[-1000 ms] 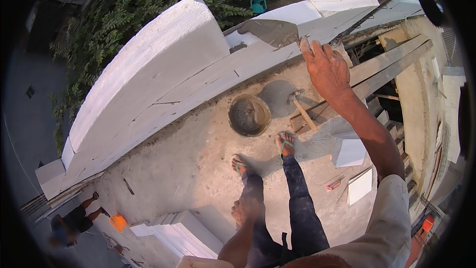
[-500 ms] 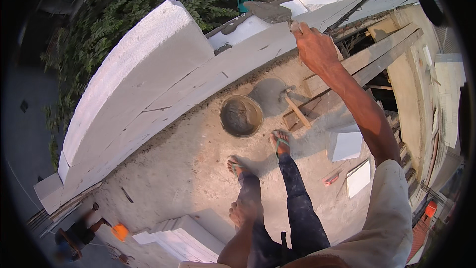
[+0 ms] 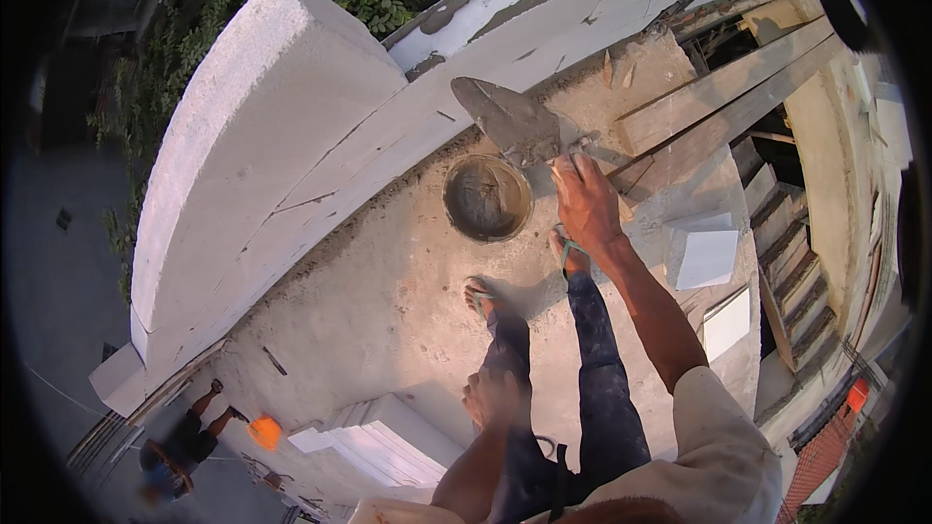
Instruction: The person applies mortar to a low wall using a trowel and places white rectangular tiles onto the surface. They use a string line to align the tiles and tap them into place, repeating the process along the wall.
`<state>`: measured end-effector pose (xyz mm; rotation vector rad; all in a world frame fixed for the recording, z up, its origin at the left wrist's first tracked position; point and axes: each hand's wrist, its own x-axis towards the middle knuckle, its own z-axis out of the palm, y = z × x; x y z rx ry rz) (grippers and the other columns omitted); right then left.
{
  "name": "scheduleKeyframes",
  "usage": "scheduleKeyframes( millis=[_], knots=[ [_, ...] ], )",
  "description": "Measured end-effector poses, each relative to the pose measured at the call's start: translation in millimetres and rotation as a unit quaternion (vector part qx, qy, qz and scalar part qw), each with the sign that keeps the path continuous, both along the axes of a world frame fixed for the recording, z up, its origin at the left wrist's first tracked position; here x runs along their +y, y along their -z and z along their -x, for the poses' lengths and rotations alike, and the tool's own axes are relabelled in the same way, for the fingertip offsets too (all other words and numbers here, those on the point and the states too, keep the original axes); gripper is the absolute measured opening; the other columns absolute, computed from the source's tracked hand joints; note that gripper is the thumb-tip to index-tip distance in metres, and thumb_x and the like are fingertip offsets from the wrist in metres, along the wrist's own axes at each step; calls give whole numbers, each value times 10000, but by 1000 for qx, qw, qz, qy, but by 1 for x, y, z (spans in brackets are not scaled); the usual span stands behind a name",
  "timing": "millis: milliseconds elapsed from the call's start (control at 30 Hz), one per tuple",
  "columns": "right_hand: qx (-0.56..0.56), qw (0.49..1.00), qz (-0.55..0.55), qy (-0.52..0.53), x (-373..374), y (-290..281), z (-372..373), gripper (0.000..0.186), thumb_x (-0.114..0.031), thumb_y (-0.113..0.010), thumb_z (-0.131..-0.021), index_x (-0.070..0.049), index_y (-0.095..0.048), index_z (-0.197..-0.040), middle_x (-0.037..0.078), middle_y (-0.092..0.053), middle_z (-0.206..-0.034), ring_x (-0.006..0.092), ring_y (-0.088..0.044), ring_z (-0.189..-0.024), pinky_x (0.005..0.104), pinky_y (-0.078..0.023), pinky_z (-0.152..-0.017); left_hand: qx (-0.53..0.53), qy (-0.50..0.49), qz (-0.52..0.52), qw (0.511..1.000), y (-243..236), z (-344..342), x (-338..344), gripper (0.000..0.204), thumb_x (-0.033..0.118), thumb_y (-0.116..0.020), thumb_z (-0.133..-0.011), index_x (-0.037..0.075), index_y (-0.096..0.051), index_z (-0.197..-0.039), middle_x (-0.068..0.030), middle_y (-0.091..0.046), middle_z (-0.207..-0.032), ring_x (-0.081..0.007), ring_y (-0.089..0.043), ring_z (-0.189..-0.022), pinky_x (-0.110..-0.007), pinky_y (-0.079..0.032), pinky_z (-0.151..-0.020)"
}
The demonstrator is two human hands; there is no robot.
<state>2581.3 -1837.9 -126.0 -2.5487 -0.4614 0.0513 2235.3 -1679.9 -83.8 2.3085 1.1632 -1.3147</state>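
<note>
My right hand (image 3: 588, 199) is closed around the handle of a mortar-smeared trowel (image 3: 507, 118). The broad grey blade points up and left, above the far rim of a round bucket (image 3: 449, 209) with wet mortar (image 3: 483, 196) in it. Beyond the blade runs a low white block wall (image 3: 379, 126); grey mortar (image 3: 544, 0) is spread along part of its top, right of a taller block (image 3: 262, 107). My left hand (image 3: 492, 400) lies on my left knee, fingers stretched and a little blurred, holding nothing.
Wooden planks (image 3: 723, 87) lie at the right beside a stair opening (image 3: 801, 301). White block pieces (image 3: 707, 257) and a stack of white blocks (image 3: 383, 442) sit on the concrete floor (image 3: 359, 301). Another person (image 3: 180, 442) is at the lower left, near an orange object (image 3: 264, 432).
My right hand has come down and back from the wall top with the trowel, to beside the bucket. The mortar on the wall top now looks spread thinner. My left hand stays on the knee.
</note>
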Motion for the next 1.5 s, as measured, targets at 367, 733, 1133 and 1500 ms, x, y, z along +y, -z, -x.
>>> scheduleKeyframes(
  millis=[367, 733, 1133, 1500],
  knots=[
    [301, 952, 37, -38, 64, 211, 94, 231, -208, -704, -935, 8, -713, -1017, 225, -756, -956, 402, -767, -897, 465, -623, -770, 33, 2, -12, 999, 8, 5, 1, 649, 517, -657, -932, 119, -624, -1444, -104, -601, -1439, -335, -550, -1352, -475, -424, -1153],
    [508, 860, -43, -25, 28, 254, 93, 336, -361, -753, -960, -48, -724, -1078, 87, -645, -615, 210, -645, -528, 386, -516, -478, 17, -16, -31, 999, 10, 15, 2, 570, 474, -690, -916, 124, -652, -1365, -85, -621, -1420, -335, -561, -1327, -493, -436, -1111],
    [219, 827, -503, 120, 28, -23, -5, 308, -193, -668, -1026, 17, -661, -1251, -6, -530, -727, 81, -493, -616, 295, -415, -556, 33, -33, -1, 999, -4, -5, 5, 673, 533, -668, -894, 85, -657, -1397, -145, -620, -1408, -366, -560, -1330, -499, -440, -1123],
    [-176, 981, -51, 63, 38, -1, -30, 267, -68, -755, -915, -18, -644, -1153, 149, -607, -1047, 361, -665, -916, 475, -555, -726, 19, -24, 3, 1000, -14, -21, 9, 655, 503, -683, -898, 71, -658, -1390, -149, -629, -1377, -373, -573, -1305, -505, -457, -1095]
  ],
)
